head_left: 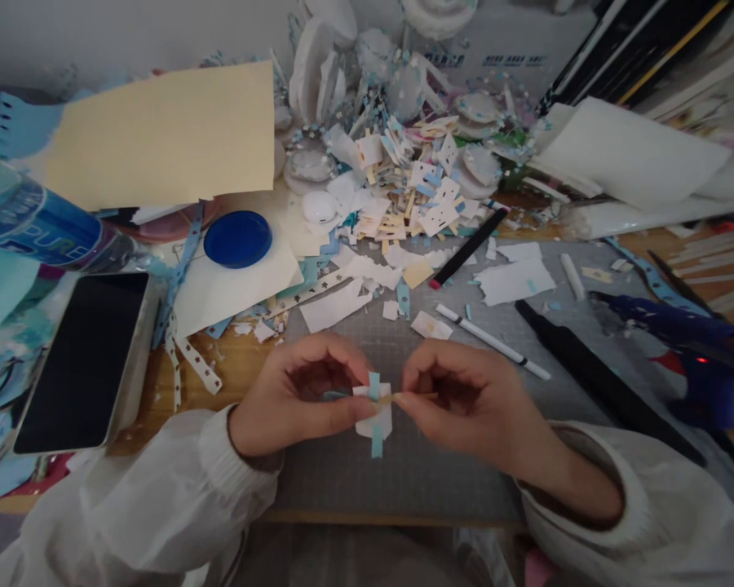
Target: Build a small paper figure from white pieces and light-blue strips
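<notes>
The single view looks from the person's head, facing forward and down onto the desk (245, 359). It sits close above the left hand (309, 395) and right hand (465, 399), with both sleeves (128, 497) entering from the near side. It takes in the mat (404, 489) and reaches the far wall (128, 28), from a bottle (42, 220) at left to a glue gun (703, 350) at right.

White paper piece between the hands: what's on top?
On the white paper piece: light-blue strip ends and a yellow strip pinched by the right hand. The left hand covers part; whether the blue is one strip can't be seen.
</notes>
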`<action>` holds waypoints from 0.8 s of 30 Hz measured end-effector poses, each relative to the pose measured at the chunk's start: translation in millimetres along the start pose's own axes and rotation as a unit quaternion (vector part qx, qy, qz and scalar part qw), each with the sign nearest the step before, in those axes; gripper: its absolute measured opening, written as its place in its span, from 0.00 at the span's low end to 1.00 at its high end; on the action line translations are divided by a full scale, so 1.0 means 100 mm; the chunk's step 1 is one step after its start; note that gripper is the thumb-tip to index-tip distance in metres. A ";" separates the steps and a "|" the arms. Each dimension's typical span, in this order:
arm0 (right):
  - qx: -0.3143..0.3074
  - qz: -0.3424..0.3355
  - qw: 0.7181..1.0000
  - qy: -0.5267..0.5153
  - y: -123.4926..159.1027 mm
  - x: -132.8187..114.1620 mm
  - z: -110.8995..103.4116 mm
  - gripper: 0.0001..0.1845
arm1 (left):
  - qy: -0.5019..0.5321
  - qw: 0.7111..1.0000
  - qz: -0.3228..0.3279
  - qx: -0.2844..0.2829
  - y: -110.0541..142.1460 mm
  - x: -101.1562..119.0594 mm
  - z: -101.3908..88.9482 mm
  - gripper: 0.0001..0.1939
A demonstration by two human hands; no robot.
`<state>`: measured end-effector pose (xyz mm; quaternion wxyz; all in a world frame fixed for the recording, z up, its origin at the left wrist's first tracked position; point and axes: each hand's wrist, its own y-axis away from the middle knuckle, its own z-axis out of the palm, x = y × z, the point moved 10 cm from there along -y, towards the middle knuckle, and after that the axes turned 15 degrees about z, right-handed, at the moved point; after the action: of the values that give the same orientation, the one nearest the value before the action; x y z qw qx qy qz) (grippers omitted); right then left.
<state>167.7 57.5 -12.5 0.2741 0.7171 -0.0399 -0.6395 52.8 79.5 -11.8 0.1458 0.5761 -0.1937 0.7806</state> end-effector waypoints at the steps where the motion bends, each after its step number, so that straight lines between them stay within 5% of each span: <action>1: 0.002 -0.004 1.000 0.003 0.00 -0.01 0.00 0.08 | -0.001 1.000 -0.003 0.001 0.00 -0.01 0.00 0.08; 7: 0.031 -0.073 0.996 -0.045 0.02 -0.14 -0.08 0.07 | 0.013 0.998 0.019 0.058 0.01 -0.03 -0.11 0.10; 11: -0.008 -0.049 0.997 -0.066 -0.03 -0.03 0.05 0.12 | 0.040 0.994 0.040 0.097 0.02 -0.04 -0.18 0.10; 24: 0.023 -0.090 0.991 -0.094 -0.02 -0.02 0.00 0.11 | 0.019 0.998 0.038 0.051 -0.01 -0.01 -0.07 0.09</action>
<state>166.6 59.5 -11.7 0.1939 0.6602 -0.0153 -0.7255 47.7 84.2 -14.8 0.0902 0.5604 -0.1728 0.8049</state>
